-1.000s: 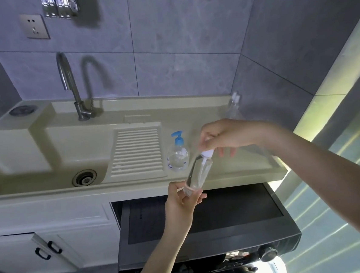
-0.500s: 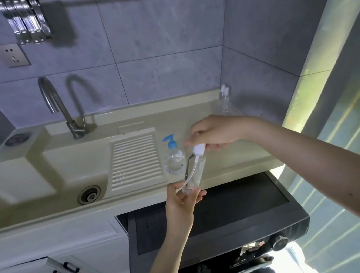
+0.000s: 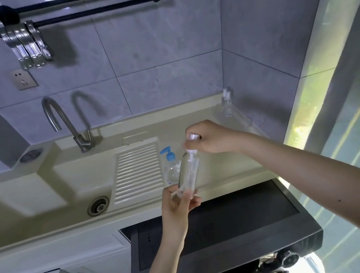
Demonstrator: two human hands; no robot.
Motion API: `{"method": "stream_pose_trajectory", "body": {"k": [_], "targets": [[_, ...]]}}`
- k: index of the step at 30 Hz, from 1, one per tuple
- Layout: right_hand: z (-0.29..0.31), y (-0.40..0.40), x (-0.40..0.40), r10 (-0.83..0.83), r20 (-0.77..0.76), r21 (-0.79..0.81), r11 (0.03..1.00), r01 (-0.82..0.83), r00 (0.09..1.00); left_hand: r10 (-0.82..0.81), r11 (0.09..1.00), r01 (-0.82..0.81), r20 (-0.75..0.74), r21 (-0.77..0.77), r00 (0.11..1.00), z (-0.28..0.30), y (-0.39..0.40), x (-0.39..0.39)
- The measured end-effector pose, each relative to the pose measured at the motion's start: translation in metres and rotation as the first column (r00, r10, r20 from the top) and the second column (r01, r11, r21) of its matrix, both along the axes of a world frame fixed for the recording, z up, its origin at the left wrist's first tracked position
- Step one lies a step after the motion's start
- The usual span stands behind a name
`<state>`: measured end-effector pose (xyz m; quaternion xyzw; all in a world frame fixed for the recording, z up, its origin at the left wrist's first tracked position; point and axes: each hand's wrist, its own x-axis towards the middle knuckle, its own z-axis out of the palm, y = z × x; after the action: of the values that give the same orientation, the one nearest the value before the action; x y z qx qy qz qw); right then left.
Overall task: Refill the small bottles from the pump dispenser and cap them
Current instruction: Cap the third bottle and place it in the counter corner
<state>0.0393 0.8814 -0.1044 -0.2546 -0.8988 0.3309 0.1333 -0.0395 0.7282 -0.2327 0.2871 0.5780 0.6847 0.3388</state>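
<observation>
Capping under way over the counter's (image 3: 222,172) front edge.
Left hand (image 3: 177,205) grips small bottle (image 3: 188,171); right hand (image 3: 208,136) pinches its white cap (image 3: 192,137), not seated.

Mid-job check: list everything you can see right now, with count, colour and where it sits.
small bottle: 1, clear, held up over the counter's front edge
pump cap: 1, white, at the small bottle's neck
pump dispenser: 1, clear with blue pump, on the counter beside the washboard
corner bottle: 1, clear with white top, back right corner of the counter
washboard: 1, cream, ribbed, right side of the sink
faucet: 1, steel, behind the sink
drain: 1, metal, sink floor
clips: several, steel, on the black wall rail
socket: 1, grey, wall
left hand: grips the small bottle's base
right hand: grips the pump cap
</observation>
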Motion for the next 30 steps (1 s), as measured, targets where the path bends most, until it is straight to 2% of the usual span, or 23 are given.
{"method": "stream_pose_trajectory", "body": {"k": [2, 4, 6, 9, 12, 16, 19, 23, 25, 27, 29, 30], "targets": [[-0.006, 0.007, 0.005, -0.039, -0.220, -0.142, 0.990, 0.008, 0.975, -0.039, 0.998, 0.032, 0.168, 0.047, 0.985, 0.013, 0.006, 0.002], [-0.012, 0.011, 0.009, -0.049, -0.383, -0.242, 0.969, -0.049, 0.922, -0.100, 0.994, 0.077, 0.360, 0.077, 0.928, 0.028, 0.011, -0.001], [-0.014, 0.010, 0.012, -0.036, -0.483, -0.210, 0.975, -0.076, 0.875, -0.146, 0.988, 0.149, 0.464, 0.031, 0.874, 0.040, 0.017, -0.006], [-0.016, 0.010, 0.018, 0.009, -0.574, -0.073, 0.995, -0.062, 0.819, -0.146, 0.962, 0.240, 0.491, -0.134, 0.859, 0.050, 0.026, -0.007], [-0.019, 0.011, 0.023, -0.026, -0.619, -0.050, 0.999, -0.007, 0.785, -0.093, 0.949, 0.211, 0.430, -0.236, 0.898, 0.057, 0.030, 0.004], [-0.022, 0.016, 0.032, -0.064, -0.660, -0.040, 0.998, 0.049, 0.748, 0.001, 0.972, 0.094, 0.401, -0.217, 0.916, 0.059, 0.036, 0.030], [-0.021, 0.018, 0.041, -0.101, -0.665, -0.069, 0.995, 0.074, 0.740, 0.064, 0.989, -0.015, 0.332, -0.150, 0.941, 0.059, 0.040, 0.051], [-0.021, 0.024, 0.055, -0.158, -0.645, -0.137, 0.986, 0.090, 0.748, 0.160, 0.981, -0.180, 0.231, 0.066, 0.960, 0.047, 0.050, 0.079], [-0.022, 0.029, 0.061, -0.177, -0.644, -0.160, 0.983, 0.095, 0.744, 0.211, 0.960, -0.217, 0.051, 0.178, 0.976, 0.032, 0.054, 0.084], [-0.019, 0.036, 0.069, -0.176, -0.631, -0.161, 0.982, 0.095, 0.755, 0.203, 0.956, -0.150, -0.197, 0.250, 0.959, 0.021, 0.058, 0.085], [-0.015, 0.042, 0.077, -0.145, -0.618, -0.079, 0.989, 0.123, 0.772, 0.080, 0.981, -0.009, -0.362, 0.193, 0.929, 0.018, 0.057, 0.080], [-0.013, 0.044, 0.081, -0.120, -0.600, -0.038, 0.992, 0.122, 0.791, 0.003, 0.991, 0.048, -0.381, 0.124, 0.925, 0.019, 0.057, 0.075]]}}
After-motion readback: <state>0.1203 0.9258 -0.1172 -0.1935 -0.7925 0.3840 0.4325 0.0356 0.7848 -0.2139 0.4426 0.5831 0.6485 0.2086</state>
